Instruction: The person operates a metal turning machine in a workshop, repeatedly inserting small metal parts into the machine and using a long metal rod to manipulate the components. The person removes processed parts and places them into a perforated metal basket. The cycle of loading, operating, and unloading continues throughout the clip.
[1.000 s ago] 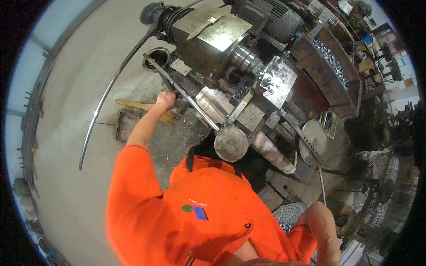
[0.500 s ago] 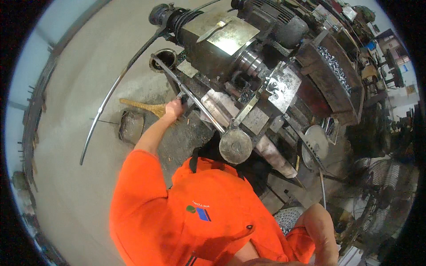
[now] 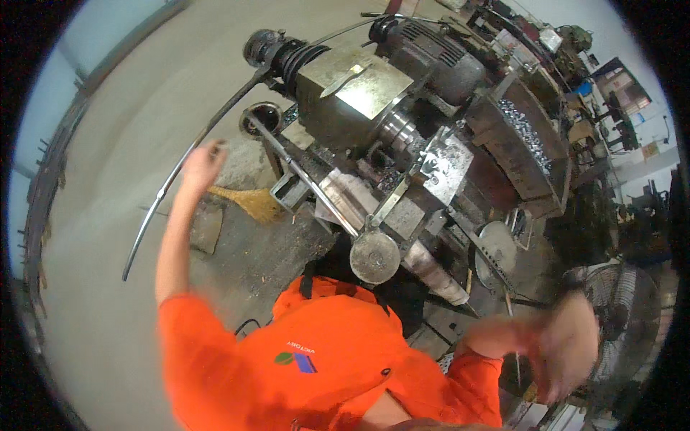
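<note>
My left hand (image 3: 204, 167) is raised at the left of the machine, close to a long curved metal rod (image 3: 162, 194). Its fingers are partly curled and look apart, with nothing visible in them. Whether it touches the rod is hard to make out. The rod runs up to the far left end of a greasy lathe-like machine (image 3: 327, 108). Far to the right, my right hand (image 3: 571, 348) is smeared by motion, so its fingers and anything in them cannot be made out. A straight steel bar (image 3: 309, 174) slants along the machine's near side toward a round metal disc (image 3: 374, 256).
A straw broom (image 3: 251, 203) lies on the floor beside the machine. A metal trough (image 3: 521, 140) of small shiny parts stands at the far right. A flat tool (image 3: 343, 80) rests on the machine's top cover. A fan (image 3: 624, 302) stands at the right.
My left hand has let go of the part beside the machine's near left side and moved left and up toward the curved rod. My right hand has risen and swung right.
</note>
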{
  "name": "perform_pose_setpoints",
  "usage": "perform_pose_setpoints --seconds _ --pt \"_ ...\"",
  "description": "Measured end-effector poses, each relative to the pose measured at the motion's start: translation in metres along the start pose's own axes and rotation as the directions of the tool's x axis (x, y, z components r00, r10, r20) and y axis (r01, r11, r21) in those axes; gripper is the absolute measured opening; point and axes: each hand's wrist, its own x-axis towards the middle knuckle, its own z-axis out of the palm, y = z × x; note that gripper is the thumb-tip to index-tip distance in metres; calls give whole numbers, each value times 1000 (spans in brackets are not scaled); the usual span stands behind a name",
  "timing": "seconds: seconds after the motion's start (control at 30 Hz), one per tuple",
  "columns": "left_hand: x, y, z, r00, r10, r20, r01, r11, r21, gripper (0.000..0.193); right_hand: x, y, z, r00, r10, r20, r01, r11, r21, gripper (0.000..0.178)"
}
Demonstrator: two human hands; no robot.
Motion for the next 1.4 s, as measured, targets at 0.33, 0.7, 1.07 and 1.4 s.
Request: perform_pose_setpoints --seconds 0.33,0.7,1.07,1.4 --pt "-32 -112 -27 957 -288 13 271 914 301 30 -65 198 155 638 581 506 -383 809 -446 27" --pt "40 -169 -39 916 -378 -131 398 828 396 25 -53 206 184 367 819 441 -556 574 -601 29" --pt "-68 -58 -16 849 -526 -40 526 838 148 29 -57 211 187 451 732 510 -472 681 -560 26" --pt "-104 -10 12 921 -389 34 387 920 55 40 -57 199 178 433 773 464 -418 628 -656 27"
